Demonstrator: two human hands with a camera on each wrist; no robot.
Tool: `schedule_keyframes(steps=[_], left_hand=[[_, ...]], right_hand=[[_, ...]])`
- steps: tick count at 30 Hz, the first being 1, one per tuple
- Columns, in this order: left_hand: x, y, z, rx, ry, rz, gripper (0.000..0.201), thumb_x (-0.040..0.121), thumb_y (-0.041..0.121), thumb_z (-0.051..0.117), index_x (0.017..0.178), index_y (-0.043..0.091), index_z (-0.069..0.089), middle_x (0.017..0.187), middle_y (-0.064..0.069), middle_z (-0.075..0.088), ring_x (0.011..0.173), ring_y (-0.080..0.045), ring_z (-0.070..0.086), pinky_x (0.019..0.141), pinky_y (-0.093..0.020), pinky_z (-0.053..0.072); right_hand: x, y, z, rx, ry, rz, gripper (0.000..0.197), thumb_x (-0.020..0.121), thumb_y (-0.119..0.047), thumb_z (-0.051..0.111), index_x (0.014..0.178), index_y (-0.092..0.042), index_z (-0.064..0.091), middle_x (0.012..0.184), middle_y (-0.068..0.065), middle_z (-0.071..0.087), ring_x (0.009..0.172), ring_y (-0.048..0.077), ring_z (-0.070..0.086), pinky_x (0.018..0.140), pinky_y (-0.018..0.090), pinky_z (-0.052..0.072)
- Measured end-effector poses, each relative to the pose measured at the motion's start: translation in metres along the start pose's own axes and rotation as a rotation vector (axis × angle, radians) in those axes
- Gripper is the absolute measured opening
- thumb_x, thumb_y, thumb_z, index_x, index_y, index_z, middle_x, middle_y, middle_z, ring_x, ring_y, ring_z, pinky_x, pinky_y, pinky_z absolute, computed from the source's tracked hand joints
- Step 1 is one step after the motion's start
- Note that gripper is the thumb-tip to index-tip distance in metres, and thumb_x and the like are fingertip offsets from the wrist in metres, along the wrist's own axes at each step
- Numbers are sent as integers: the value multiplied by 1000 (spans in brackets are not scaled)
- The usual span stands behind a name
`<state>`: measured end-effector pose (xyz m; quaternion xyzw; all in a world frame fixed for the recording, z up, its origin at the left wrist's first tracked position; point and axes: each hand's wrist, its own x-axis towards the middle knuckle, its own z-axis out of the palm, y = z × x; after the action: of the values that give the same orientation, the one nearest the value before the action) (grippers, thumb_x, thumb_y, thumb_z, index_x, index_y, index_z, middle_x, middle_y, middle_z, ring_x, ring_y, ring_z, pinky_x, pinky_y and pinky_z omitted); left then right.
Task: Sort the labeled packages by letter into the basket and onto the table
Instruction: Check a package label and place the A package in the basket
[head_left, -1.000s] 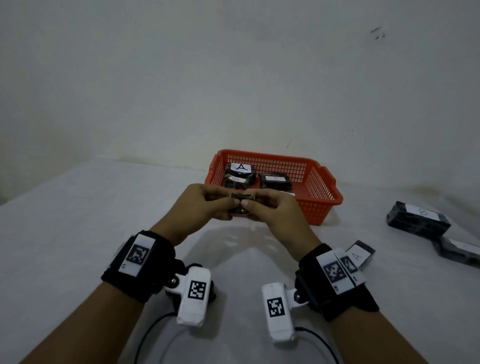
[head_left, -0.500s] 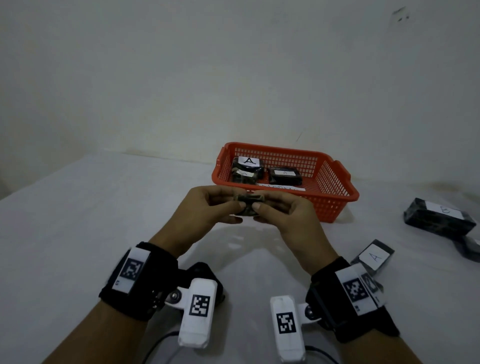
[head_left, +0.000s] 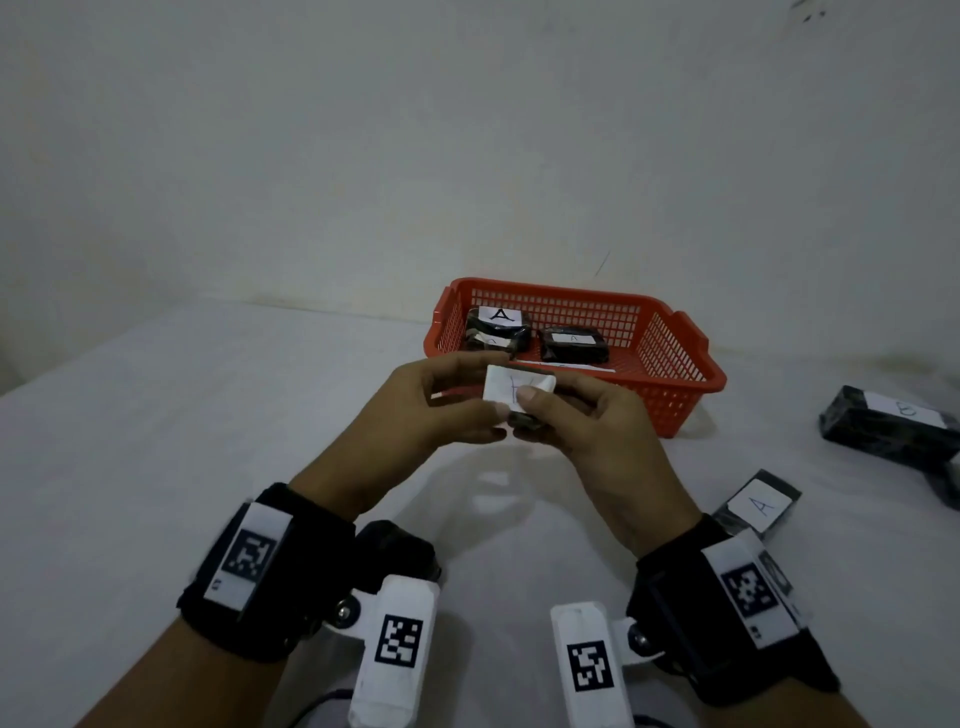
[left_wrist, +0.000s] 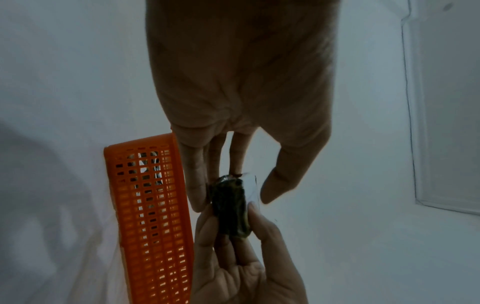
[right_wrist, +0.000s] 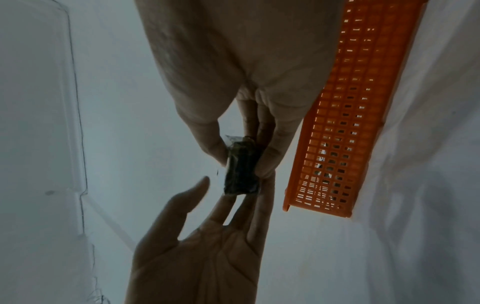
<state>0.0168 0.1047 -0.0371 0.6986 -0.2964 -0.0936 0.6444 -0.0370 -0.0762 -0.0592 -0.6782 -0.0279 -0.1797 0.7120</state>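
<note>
Both hands hold one small dark package (head_left: 519, 395) in the air in front of the orange basket (head_left: 571, 293). Its white label faces the head camera; the mark on it is too faint to read. My right hand (head_left: 530, 402) pinches the package's right end between thumb and fingers (right_wrist: 267, 164). My left hand (head_left: 496, 387) backs the left end with nearly straight fingers (left_wrist: 200, 195), its thumb at the label's edge. Inside the basket lie two dark packages labelled A (head_left: 498, 330), (head_left: 574, 345).
On the white table to the right lie a small package labelled A (head_left: 758, 506), a larger black package (head_left: 888, 423) with a white label, and part of another (head_left: 950, 483) at the frame edge. A white wall stands behind the basket.
The package has been turned in both hands, so its white label now faces up towards the camera instead of its dark side. The hands stay in front of the basket.
</note>
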Motion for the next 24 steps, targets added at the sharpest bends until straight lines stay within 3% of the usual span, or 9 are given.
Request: schedule_keyframes(steps=[2,5,12,15,19,24], left_hand=[[-1,0,3,-18,35,3,35,94,9,67,127,18,67,111,0,78,102,-16,75,84,-28,61],[-1,-1,3,3,90,11,34,92,7,69,125,14,69,106,-2,79,98,-17,76,86,-30,62],[-2,3,4,27,110,-3,30,90,10,72,119,18,72,101,-1,80,94,-16,77,86,-31,62],[-3,5,3,21,141,7,33,86,7,74,117,17,71,103,0,79,97,-15,76,90,-34,61],[-4,7,2,60,127,38,36,83,4,77,116,18,70,106,3,78,102,-10,74,92,-31,59],[-4,5,3,34,74,6,33,87,9,74,117,21,71,109,6,77,105,-10,73,91,-29,60]], right_hand=[[0,-1,0,-12,-7,-24,26,94,-11,72,119,-5,74,110,9,80,102,22,77,86,33,63],[-2,-3,1,-8,-24,-20,27,94,-11,72,120,-7,74,111,8,80,102,21,77,84,32,64],[-5,-5,-1,-72,-29,-63,30,92,-10,74,122,-8,74,114,6,79,104,19,77,87,32,63],[-4,-6,-1,-32,-52,10,28,94,-16,72,121,-10,74,113,6,79,104,20,76,85,30,63],[-2,-8,-5,29,-74,117,22,98,-29,64,108,-15,78,108,7,80,100,25,77,83,32,64],[-1,-5,-8,-11,-60,64,23,96,-12,69,118,-8,75,111,7,80,104,22,77,87,34,63]])
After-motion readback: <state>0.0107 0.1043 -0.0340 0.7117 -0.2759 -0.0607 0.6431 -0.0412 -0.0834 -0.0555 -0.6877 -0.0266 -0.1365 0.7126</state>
